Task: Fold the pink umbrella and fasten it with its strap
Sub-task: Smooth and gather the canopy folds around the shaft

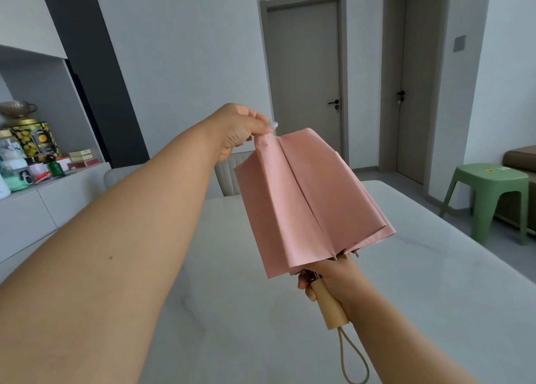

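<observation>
The pink umbrella [307, 203] is collapsed, its canopy hanging in loose pleats above the white table [420, 296]. My left hand [237, 131] pinches the top tip of the canopy and holds it up and away from me. My right hand [330, 276] grips the wooden handle [330, 311] just under the rib tips. A beige cord loop [352, 360] dangles from the handle's end. The strap is not visible.
A green plastic stool [490, 198] stands at the right beside a brown sofa edge. A grey chair back [232, 171] sits behind the table. The left sideboard [37, 192] carries tins, jars and boxes. Two closed doors are at the back.
</observation>
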### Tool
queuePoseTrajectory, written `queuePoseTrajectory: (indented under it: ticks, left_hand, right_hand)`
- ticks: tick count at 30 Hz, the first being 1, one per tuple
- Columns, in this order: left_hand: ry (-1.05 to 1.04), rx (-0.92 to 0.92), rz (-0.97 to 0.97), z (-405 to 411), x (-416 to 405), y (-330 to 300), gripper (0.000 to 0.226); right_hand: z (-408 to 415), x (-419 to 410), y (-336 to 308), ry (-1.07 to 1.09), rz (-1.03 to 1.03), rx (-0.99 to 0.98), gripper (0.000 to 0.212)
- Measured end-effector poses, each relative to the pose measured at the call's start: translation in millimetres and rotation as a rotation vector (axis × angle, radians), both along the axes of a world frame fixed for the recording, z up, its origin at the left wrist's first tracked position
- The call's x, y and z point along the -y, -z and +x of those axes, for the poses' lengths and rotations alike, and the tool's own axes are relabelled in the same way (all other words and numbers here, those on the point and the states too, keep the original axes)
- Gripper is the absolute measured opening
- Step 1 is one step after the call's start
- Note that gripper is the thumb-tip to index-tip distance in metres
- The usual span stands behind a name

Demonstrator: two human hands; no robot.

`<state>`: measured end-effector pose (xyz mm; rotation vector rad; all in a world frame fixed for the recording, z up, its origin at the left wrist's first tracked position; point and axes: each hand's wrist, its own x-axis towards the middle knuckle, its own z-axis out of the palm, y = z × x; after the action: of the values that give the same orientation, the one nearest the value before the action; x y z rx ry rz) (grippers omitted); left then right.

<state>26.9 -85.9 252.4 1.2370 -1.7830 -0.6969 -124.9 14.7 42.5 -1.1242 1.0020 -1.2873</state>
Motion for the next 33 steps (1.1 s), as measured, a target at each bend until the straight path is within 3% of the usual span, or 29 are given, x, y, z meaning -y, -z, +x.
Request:
queuePoseTrajectory:
  ticks: [7,10,14,17,19,22,24,26,29,33]
  left_hand:
    - [0.067,-0.135,0.083,8.4,0.4,-1.7,0.011]
    - [0.059,-0.256,0.099,12.6,0.9,-7.1,0.021]
    - [-0.091,-0.006,0.093,5.9,-7.2,-5.6,0.036]
    - [-0.135,0.148,0.031,-3.4,-7.9,8.4,0.019]
    - [-0.169,0.136,-0.039,-2.1,-2.2,18.6,0.003]
    - [-0.214,-0.035,-0.041,7.0,8.9,36.1,0.013]
    - [-0.268,-0.086,-0.062,11.2,13.5,49.2,0.011]
    - [-0.35,-0.035,-0.135,12.3,12.9,62.4,0.007]
    - [-0.4,0.002,-0.316,10.2,11.9,80.9,0.014]
    - [-0.412,0.026,-0.396,4.9,11.8,94.7,0.011]
  right_hand:
    - [0.1,-3.5,-4.1,-0.035,-0.033,-0.003,0.008]
    - [1.2,-2.5,-3.2,-0.024,-0.046,0.031,0.004]
    - [1.1,-0.5,-0.7,-0.005,-0.044,0.051,0.011]
    - [0.9,-0.9,-1.1,-0.02,-0.05,0.059,0.014]
    - [-0.3,-0.5,-1.1,-0.046,-0.054,0.052,0.018]
    - [-1.5,-1.5,-2.5,-0.122,-0.073,0.089,0.028]
    - [-1.2,-1.1,-1.8,-0.199,-0.103,0.163,0.048]
    - [0.1,-1.0,-0.9,-0.269,-0.126,0.228,0.063]
    - [2.3,-1.8,-0.2,-0.311,-0.124,0.326,0.065]
    - [3.5,-3.6,-0.3,-0.299,-0.085,0.425,0.066]
